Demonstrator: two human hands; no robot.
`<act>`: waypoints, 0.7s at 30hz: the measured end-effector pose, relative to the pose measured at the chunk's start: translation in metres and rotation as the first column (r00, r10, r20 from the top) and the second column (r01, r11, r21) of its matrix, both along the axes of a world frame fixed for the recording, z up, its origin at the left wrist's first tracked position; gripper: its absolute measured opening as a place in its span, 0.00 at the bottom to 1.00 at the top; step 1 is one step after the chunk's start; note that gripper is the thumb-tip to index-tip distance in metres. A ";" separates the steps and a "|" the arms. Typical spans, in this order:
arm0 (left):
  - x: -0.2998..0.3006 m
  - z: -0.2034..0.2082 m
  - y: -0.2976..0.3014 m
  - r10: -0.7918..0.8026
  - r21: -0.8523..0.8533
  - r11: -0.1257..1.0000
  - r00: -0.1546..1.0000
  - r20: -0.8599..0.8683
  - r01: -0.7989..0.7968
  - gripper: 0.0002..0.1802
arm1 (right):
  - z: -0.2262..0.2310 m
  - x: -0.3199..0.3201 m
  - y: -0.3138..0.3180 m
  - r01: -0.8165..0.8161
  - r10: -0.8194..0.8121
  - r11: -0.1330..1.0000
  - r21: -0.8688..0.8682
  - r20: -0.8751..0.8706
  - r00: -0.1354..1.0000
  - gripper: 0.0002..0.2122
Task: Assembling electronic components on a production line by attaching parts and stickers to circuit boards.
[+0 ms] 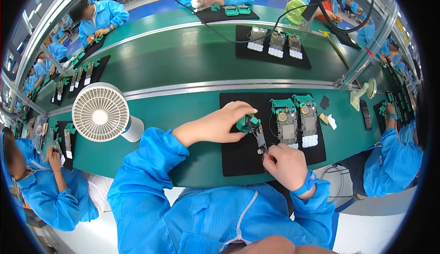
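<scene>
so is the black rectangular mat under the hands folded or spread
Spread: the black rectangular mat lies flat on the green tabletop, no fold showing

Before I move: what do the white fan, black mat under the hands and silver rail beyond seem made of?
Fan: probably hard plastic, satin white, thin moulded slats.
Mat: rubber or foam, can't tell; matte, no glare.
Rail: likely aluminium; silvery, streaky shine.
</scene>
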State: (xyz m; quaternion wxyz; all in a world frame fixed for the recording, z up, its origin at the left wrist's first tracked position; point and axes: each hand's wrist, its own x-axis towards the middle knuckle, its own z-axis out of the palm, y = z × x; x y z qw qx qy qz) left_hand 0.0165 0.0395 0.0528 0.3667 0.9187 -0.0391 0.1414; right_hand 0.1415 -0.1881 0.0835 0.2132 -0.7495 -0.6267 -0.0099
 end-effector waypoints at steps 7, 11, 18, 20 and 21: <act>0.006 -0.012 -0.014 -0.050 0.028 0.998 0.999 0.016 0.050 0.31 | -0.007 -0.012 -0.011 -0.007 0.011 1.000 0.015 -0.273 0.962 0.08; 0.006 -0.009 -0.010 -0.087 -0.102 0.991 0.996 -0.018 0.084 0.29 | 0.003 0.003 -0.003 0.102 -0.046 0.989 0.107 -0.437 0.898 0.09; 0.009 -0.011 -0.003 -0.153 -0.201 0.969 0.987 -0.048 0.140 0.29 | -0.021 0.013 0.034 0.088 -0.032 0.995 0.048 -0.685 0.728 0.12; 0.010 -0.012 -0.002 -0.181 -0.190 0.966 0.983 -0.018 0.174 0.30 | -0.028 0.009 0.039 0.074 -0.001 0.993 0.087 -0.642 0.767 0.14; 0.010 -0.012 -0.003 -0.175 -0.190 0.967 0.984 -0.018 0.169 0.30 | -0.022 0.006 0.040 0.057 -0.003 0.995 0.077 -0.569 0.823 0.13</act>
